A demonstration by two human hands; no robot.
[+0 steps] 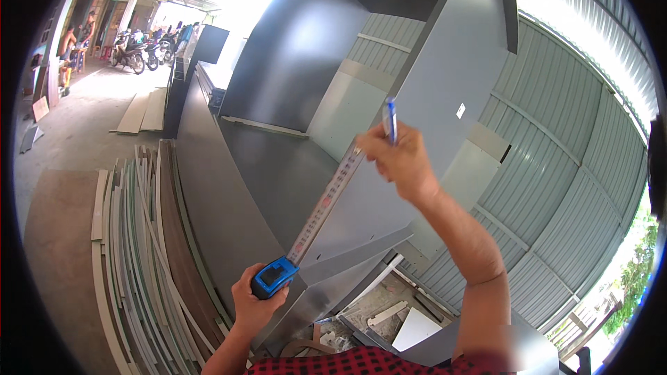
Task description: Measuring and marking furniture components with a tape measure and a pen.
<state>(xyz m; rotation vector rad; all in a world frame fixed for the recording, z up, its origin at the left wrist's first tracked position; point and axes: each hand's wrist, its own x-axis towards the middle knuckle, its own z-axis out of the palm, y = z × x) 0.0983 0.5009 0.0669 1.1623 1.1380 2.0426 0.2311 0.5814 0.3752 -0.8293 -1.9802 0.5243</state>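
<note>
My left hand [257,302] is closed around the blue case of a tape measure [274,277]. Its pale blade [325,210] runs out slantwise up to my right hand [403,163], whose fingers pinch the blade's end. A blue and white pen [390,121] also sticks up out of the right hand. Behind the blade stands a large dark grey cabinet carcass [278,160], open toward me. The tall grey side panel [451,76] rises behind my right hand. Whether the blade touches the cabinet I cannot tell.
Long thin board strips [139,250] lie stacked on the left. Offcuts and a white board piece [417,328] lie on the floor below. A corrugated metal wall [556,160] stands at the right. Parked motorbikes [132,52] and people [67,45] are far back left.
</note>
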